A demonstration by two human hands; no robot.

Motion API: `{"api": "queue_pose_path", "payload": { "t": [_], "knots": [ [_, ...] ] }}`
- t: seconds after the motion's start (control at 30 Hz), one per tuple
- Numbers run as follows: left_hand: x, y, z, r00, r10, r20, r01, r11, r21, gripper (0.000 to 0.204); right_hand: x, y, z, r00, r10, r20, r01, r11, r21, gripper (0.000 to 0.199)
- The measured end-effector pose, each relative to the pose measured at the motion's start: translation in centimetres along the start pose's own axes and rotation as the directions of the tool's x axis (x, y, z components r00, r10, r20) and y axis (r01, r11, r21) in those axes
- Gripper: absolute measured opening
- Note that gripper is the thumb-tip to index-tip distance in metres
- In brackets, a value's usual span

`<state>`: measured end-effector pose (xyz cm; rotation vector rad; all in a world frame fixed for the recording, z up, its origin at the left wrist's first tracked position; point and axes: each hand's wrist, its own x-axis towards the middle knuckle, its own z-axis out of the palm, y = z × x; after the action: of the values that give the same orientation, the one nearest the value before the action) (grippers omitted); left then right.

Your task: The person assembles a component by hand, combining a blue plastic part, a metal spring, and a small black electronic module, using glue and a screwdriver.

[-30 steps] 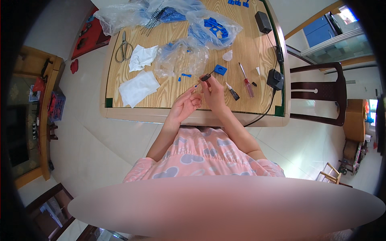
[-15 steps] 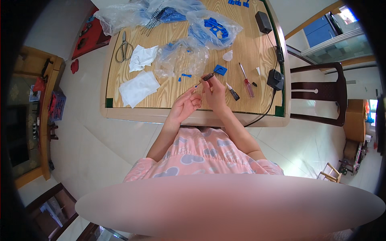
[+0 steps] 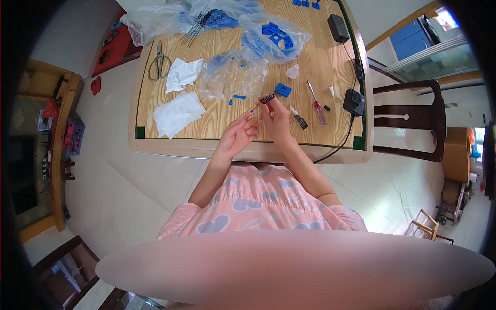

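Observation:
Over the near part of the table, my right hand point(image 3: 277, 120) pinches a thin black rod with a coiled spiral end point(image 3: 267, 98). The rod's straight end slants down to the left, toward my left hand point(image 3: 238, 137). A small blue piece point(image 3: 251, 111) shows there at the left fingertips, which look closed on it; the left palm is turned up and the other fingers are loosely curled. Just beyond the coil lies a flat blue plastic part point(image 3: 282, 90). Left of it are a small blue strip point(image 3: 239, 97) and a tiny blue drop-shaped piece point(image 3: 230, 102).
Right of my hands lie a small black glue tube point(image 3: 298, 119), a screwdriver point(image 3: 319, 111) and a corded black box point(image 3: 354, 102). Scissors point(image 3: 159, 63), white tissues point(image 3: 179, 114) and clear plastic bags point(image 3: 235, 72) spread across the left and back. More spiral rods point(image 3: 206, 21) lie among the bags.

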<state>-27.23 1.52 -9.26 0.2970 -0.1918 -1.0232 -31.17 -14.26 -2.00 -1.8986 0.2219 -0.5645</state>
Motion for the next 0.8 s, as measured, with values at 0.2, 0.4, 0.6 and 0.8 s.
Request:
{"api": "queue_pose_path", "payload": {
  "t": [0.2,0.4,0.6,0.8],
  "knots": [
    [0.05,-0.02,-0.03,0.999,0.008,0.035,-0.007,1.0,-0.009,0.042,-0.12,0.14,0.08,0.998,-0.057,0.009,0.057,0.997,-0.045,0.011],
    [0.03,-0.08,-0.15,1.0,0.003,0.027,-0.003,1.0,-0.015,0.039,-0.24,-0.03,0.31,0.988,-0.153,0.012,0.153,0.978,-0.14,0.013],
    [0.0,-0.04,-0.11,1.0,-0.001,0.01,0.001,1.0,-0.024,0.038,-0.19,-0.28,0.47,0.987,-0.159,0.019,0.16,0.973,-0.169,0.008],
    [0.08,-0.01,-0.11,0.999,0.002,0.037,0.001,0.997,-0.078,0.04,0.23,0.27,-0.13,0.998,0.046,0.043,-0.046,0.999,-0.006,0.011]
  ]
}}
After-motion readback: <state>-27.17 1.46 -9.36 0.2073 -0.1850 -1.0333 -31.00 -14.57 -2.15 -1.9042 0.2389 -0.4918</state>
